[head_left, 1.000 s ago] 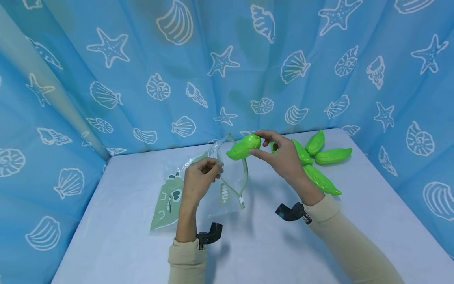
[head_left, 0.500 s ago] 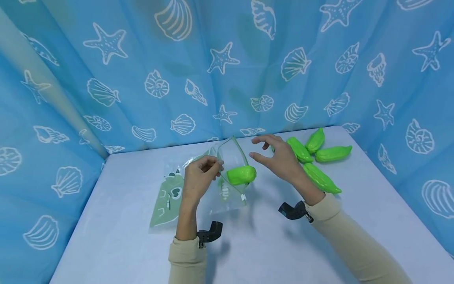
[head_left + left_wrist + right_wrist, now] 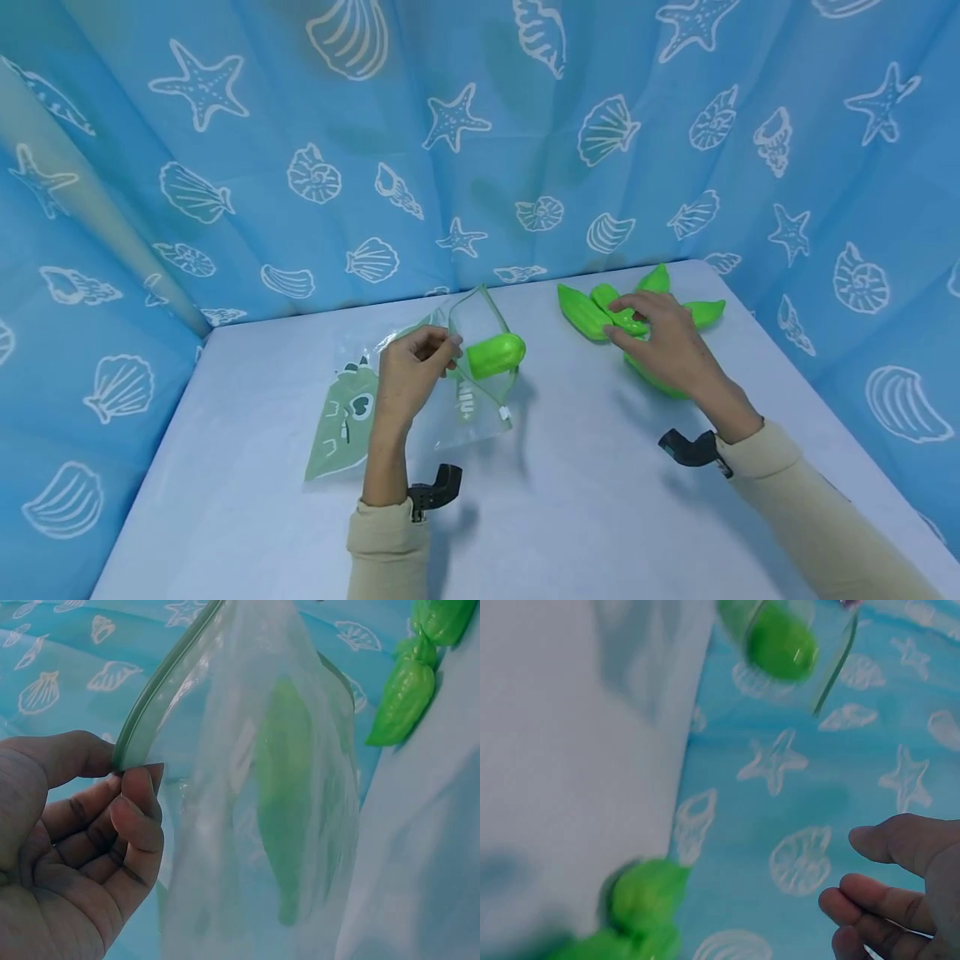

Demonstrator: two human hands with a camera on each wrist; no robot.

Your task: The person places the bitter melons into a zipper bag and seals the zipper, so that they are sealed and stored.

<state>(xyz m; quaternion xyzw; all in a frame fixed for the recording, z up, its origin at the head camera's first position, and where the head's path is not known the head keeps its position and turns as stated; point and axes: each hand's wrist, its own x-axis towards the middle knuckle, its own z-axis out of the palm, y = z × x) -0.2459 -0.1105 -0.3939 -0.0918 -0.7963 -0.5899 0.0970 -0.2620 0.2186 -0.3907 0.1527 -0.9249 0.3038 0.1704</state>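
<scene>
Between thumb and fingers, my left hand [image 3: 408,375] pinches the rim of a clear slider zip bag [image 3: 341,437] printed with a green cartoon monster. The bag's mouth gapes toward the right. A glossy green gourd-like vegetable [image 3: 497,356] lies in the mouth, its rounded end sticking out. In the left wrist view its tapered body [image 3: 285,780] shows through the cloudy plastic. My right hand [image 3: 671,342] is over the group of similar green vegetables [image 3: 583,313] at the right, partly hiding them. Its thumb and fingers are apart, with nothing between them in the right wrist view.
A white-covered table [image 3: 555,500] runs back to a blue curtain [image 3: 450,192] with white shell and starfish prints. Several green vegetables lie close together near the table's back right. Each wrist carries a black camera mount [image 3: 437,492].
My right hand let go of a green vegetable in the bag's mouth, then moved right over the others. My left hand keeps its pinch on the bag rim. The head view has shifted slightly.
</scene>
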